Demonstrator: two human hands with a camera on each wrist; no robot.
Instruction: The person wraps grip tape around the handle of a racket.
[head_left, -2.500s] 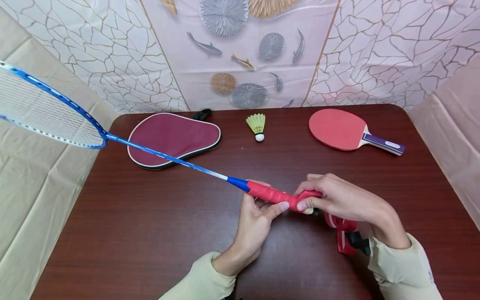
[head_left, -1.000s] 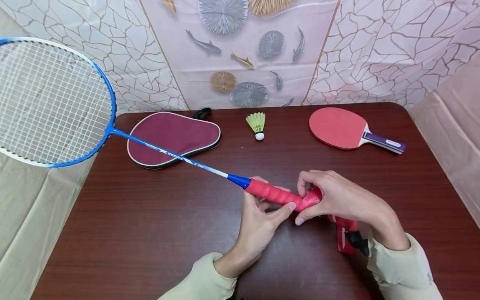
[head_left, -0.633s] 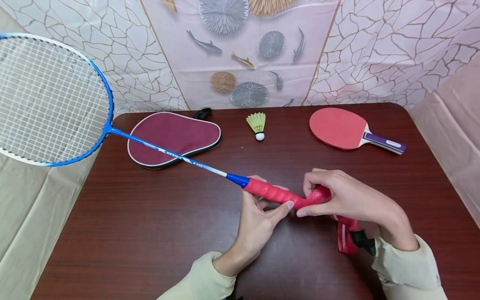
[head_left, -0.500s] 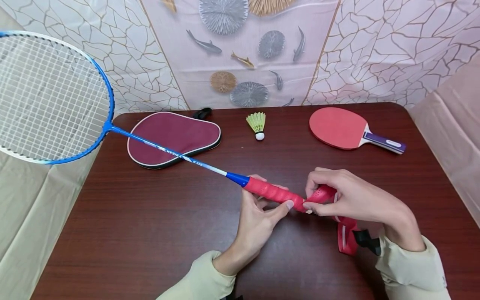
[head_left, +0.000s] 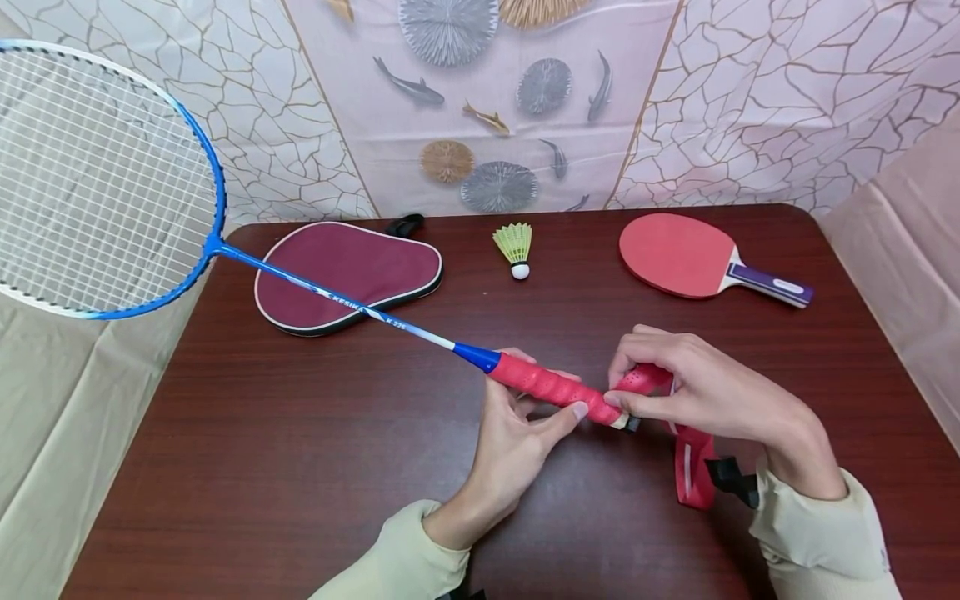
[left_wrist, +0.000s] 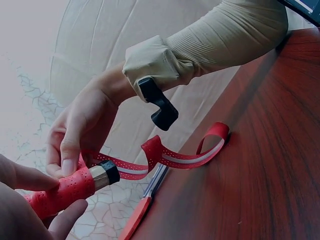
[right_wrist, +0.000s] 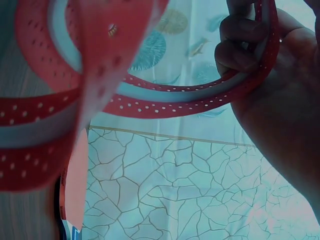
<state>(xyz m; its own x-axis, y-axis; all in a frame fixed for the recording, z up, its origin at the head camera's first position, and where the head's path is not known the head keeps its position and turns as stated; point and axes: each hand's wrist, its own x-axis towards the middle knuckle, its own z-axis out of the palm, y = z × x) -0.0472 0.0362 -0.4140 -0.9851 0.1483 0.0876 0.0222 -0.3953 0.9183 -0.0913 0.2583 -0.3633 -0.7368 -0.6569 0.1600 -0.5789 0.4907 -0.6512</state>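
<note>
A blue and white badminton racket (head_left: 418,334) is held up slanting over the table, head to the left. My left hand (head_left: 510,454) grips its handle from below, thumb on the red wrapped part. Red perforated grip tape (head_left: 695,471) spirals round the handle, and its loose length runs off to the right. Near the butt, my right hand (head_left: 708,387) pinches this tape. In the left wrist view, a pale strip of bare handle (left_wrist: 101,175) and a black end cap (left_wrist: 111,171) show past the wrapping. Loops of tape (right_wrist: 170,104) fill much of the right wrist view.
On the dark red-brown table (head_left: 360,467), a maroon paddle case (head_left: 345,262) lies at the back left. A yellow shuttlecock (head_left: 514,247) sits at the back middle, and a red table tennis paddle (head_left: 675,254) at the back right. Patterned cloth (head_left: 510,100) hangs behind.
My right hand has shifted slightly right and up with the tape, uncovering the handle's butt. The racket has turned, its head rising since a second ago. My left hand stays nearly in place.
</note>
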